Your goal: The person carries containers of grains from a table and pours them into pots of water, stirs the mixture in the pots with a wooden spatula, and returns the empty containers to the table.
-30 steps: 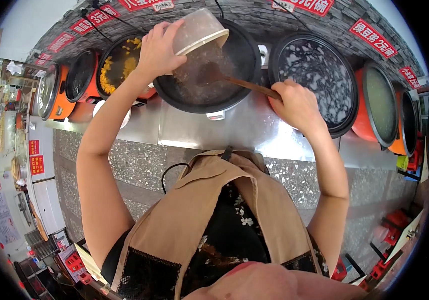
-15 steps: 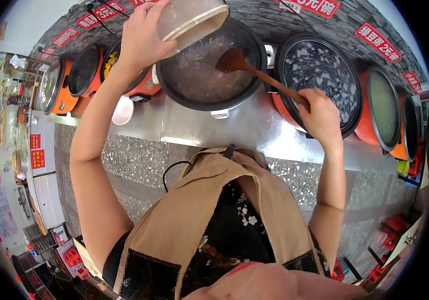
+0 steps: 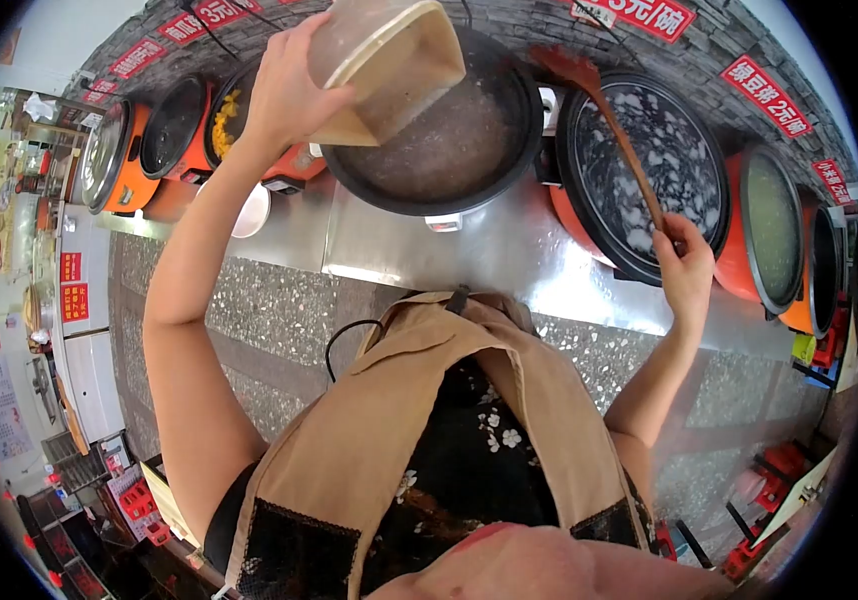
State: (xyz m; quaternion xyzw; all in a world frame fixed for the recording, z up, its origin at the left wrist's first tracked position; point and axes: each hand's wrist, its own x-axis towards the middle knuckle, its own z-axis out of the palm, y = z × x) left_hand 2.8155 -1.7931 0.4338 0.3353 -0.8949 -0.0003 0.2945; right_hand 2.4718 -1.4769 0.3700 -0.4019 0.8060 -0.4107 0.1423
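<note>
My left hand (image 3: 294, 88) grips a translucent plastic tub (image 3: 394, 75), tipped on its side over the left part of a large dark pot (image 3: 449, 150). Brownish liquid fills that pot. My right hand (image 3: 684, 255) is closed round the handle end of a wooden spatula (image 3: 626, 150). The reddish-brown blade is raised near the wall, between the brown pot and a pot of dark liquid with white pieces (image 3: 684, 150). The handle crosses above this second pot.
Orange cookers stand to the left, one with yellow pieces (image 3: 224, 125), and a green-filled pot (image 3: 771, 230) is at right. A white bowl (image 3: 252, 212) sits on the steel counter (image 3: 369, 240). Red signs (image 3: 764, 95) hang on the grey brick wall.
The spatula has left the brown pot and moved right and up, with my right hand shifting right and down. My left hand has turned the tub further onto its side.
</note>
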